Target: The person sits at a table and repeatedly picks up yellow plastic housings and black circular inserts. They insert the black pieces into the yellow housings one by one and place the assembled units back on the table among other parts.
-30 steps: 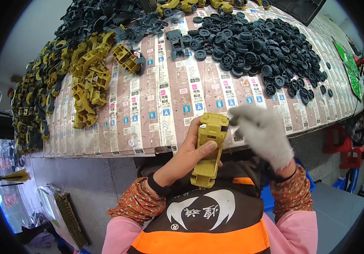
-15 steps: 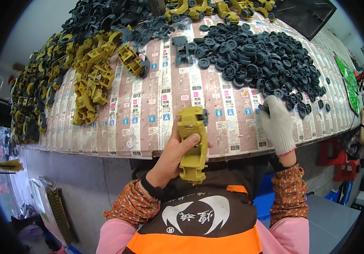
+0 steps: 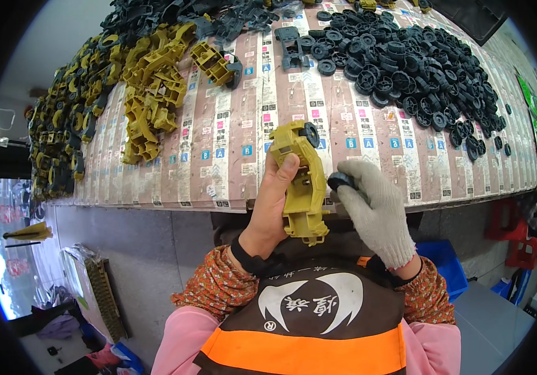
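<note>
My bare left hand [image 3: 272,197] grips a yellow plastic toy car body [image 3: 306,209] above the table's front edge, thumb pressed on its side. One dark wheel [image 3: 311,134] sits at the upper end of that body. Close to its right side, my gloved right hand [image 3: 374,203] pinches a loose dark toy wheel [image 3: 341,180] between thumb and fingers. A small gap separates the pinched wheel from the car body. My left fingertips are hidden behind the body.
A heap of dark wheels [image 3: 399,75] covers the table's right side. Yellow car bodies [image 3: 153,100] lie left of centre, beside a pile of wheeled yellow cars [image 3: 71,119] at far left. Dark plastic parts [image 3: 156,19] are heaped behind. A blue bin [image 3: 443,269] stands below the table at right.
My right hand has come back from the wheel heap toward the car body, carrying a wheel. My left hand has tilted the body slightly. The whole view has shifted a little.
</note>
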Demonstrator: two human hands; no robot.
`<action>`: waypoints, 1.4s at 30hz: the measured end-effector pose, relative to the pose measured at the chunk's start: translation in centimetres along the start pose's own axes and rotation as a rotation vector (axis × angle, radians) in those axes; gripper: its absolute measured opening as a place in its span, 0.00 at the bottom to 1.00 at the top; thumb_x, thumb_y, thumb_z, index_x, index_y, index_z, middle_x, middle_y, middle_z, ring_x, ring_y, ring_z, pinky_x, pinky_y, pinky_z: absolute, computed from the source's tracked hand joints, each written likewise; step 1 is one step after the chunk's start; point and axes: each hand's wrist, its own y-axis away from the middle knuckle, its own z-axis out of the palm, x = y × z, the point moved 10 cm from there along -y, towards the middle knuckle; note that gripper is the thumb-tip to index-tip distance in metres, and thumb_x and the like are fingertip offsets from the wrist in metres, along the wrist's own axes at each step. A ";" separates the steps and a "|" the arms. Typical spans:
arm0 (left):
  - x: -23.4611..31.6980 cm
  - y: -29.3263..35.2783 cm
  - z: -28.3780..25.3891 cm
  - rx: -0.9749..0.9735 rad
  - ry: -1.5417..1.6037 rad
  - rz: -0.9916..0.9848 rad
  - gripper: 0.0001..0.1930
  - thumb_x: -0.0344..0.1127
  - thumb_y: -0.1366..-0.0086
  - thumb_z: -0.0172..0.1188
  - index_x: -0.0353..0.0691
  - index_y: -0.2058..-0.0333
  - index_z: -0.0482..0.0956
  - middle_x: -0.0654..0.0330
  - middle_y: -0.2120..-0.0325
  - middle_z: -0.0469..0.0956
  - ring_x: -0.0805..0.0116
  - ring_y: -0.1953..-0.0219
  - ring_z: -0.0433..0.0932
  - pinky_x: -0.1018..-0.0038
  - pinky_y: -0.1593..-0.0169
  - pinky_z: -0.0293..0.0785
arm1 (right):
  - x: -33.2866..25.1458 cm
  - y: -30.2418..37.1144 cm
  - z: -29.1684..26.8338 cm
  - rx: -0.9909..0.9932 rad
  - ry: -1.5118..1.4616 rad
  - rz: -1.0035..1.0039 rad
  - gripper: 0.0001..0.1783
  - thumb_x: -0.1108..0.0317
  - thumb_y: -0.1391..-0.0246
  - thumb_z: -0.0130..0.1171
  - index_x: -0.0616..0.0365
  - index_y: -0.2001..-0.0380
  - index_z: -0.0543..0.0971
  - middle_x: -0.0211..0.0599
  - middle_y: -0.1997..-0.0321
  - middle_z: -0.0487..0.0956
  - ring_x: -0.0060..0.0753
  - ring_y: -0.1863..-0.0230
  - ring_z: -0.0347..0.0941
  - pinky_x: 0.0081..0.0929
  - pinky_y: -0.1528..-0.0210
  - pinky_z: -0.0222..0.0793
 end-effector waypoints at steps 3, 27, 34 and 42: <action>0.4 -0.4 -0.4 0.026 0.012 0.100 0.23 0.40 0.21 0.59 0.50 0.34 0.63 0.64 0.49 0.77 0.72 0.53 0.83 0.69 0.52 0.87 | -0.8 1.4 0.6 -0.027 0.107 -0.074 0.18 0.78 0.38 0.61 0.62 0.45 0.78 0.49 0.59 0.82 0.40 0.60 0.86 0.32 0.58 0.78; 1.7 3.1 1.8 0.040 -0.384 0.611 0.46 0.26 0.32 0.68 0.45 0.24 0.49 0.60 0.35 0.69 0.65 0.37 0.72 0.67 0.33 0.69 | -2.8 4.0 0.5 -0.028 0.191 -0.193 0.24 0.76 0.49 0.56 0.61 0.46 0.77 0.57 0.67 0.82 0.65 0.66 0.82 0.52 0.63 0.78; -1.8 -1.2 2.2 0.004 -0.215 0.102 0.28 0.34 0.24 0.58 0.45 0.29 0.60 0.60 0.43 0.75 0.68 0.47 0.80 0.68 0.46 0.82 | -0.9 0.8 -6.7 -0.019 0.313 -0.120 0.21 0.76 0.45 0.57 0.63 0.47 0.81 0.49 0.58 0.87 0.48 0.55 0.86 0.38 0.50 0.80; 0.5 -0.7 0.2 0.017 -0.018 -0.170 0.18 0.37 0.22 0.56 0.39 0.38 0.73 0.56 0.50 0.83 0.65 0.52 0.85 0.69 0.50 0.86 | 6.8 -0.6 -37.2 0.797 1.140 0.130 0.19 0.60 0.40 0.61 0.54 0.48 0.83 0.58 0.55 0.86 0.59 0.52 0.83 0.51 0.47 0.77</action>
